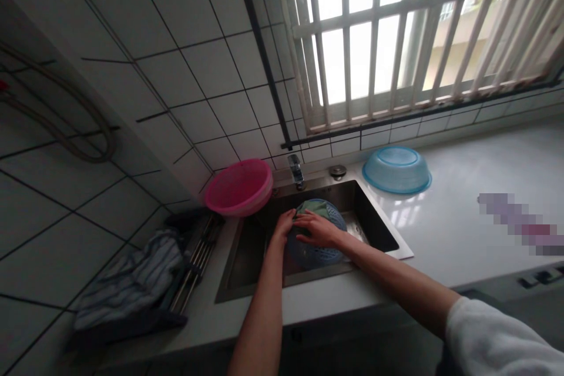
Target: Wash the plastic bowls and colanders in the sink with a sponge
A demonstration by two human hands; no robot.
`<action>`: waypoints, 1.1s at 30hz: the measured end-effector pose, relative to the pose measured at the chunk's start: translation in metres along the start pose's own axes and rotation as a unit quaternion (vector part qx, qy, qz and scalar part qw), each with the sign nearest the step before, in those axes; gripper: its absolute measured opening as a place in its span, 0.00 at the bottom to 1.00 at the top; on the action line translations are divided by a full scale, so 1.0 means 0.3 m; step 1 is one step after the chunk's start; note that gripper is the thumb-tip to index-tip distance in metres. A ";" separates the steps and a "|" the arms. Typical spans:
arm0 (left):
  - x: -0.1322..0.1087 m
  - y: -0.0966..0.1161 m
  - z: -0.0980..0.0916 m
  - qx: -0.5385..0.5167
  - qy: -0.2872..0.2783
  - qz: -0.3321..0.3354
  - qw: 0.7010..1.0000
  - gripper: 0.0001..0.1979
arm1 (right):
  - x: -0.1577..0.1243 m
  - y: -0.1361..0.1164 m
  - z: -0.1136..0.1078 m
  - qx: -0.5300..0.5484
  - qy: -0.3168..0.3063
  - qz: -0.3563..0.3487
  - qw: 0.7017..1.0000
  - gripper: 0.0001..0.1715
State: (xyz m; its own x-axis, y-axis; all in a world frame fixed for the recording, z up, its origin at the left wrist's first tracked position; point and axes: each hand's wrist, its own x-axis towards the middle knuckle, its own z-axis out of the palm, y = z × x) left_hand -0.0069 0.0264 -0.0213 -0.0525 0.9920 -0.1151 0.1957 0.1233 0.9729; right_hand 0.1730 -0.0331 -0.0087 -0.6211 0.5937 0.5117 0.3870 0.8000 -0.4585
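Observation:
A blue perforated basket (337, 220) sits in the metal sink (374, 217), with something green and leafy (318, 208) at its far side. My left hand (285, 224) is at the basket's left edge, its fingers bent towards the green stuff; what they hold, if anything, is too small to tell. Over the basket, my right hand (315, 229) reaches in from the right with its fingers apart, its fingertips close to my left hand. The basket's inside is partly hidden beneath my right hand.
A pink basin (240, 188) rests at the sink's back left corner, beside the faucet (295, 171). On the counter to the right is an upside-down blue bowl (396, 170). A striped cloth (132, 282) and a metal rack (194, 264) lie to the left.

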 end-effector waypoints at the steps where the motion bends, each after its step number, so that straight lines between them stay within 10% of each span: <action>1: 0.001 -0.002 -0.002 -0.007 0.001 0.004 1.000 0.25 | -0.001 0.018 -0.005 -0.002 0.008 0.011 1.000 0.24; 11: -0.020 0.019 -0.047 -0.047 -0.084 -0.016 0.995 0.24 | -0.080 0.283 -0.035 0.065 0.108 0.249 0.960 0.32; 19: -0.037 0.013 -0.056 0.006 -0.124 -0.069 0.990 0.17 | -0.073 0.234 -0.049 0.078 0.077 0.226 0.968 0.29; 25: 0.004 -0.003 -0.041 0.142 -0.028 -0.058 0.988 0.03 | -0.061 0.165 -0.041 0.114 0.021 0.169 0.979 0.28; 33: 0.019 0.003 -0.064 0.176 -0.017 -0.050 0.983 0.17 | -0.018 0.019 -0.028 0.088 -0.032 0.034 0.995 0.25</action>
State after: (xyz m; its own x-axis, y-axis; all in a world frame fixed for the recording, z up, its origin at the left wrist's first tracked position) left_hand -0.0259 0.0315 -0.0174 -0.0582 0.9739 -0.2194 0.5184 0.2173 0.8271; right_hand 0.1841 -0.0310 -0.0079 -0.6409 0.6354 0.4307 0.3078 0.7267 -0.6141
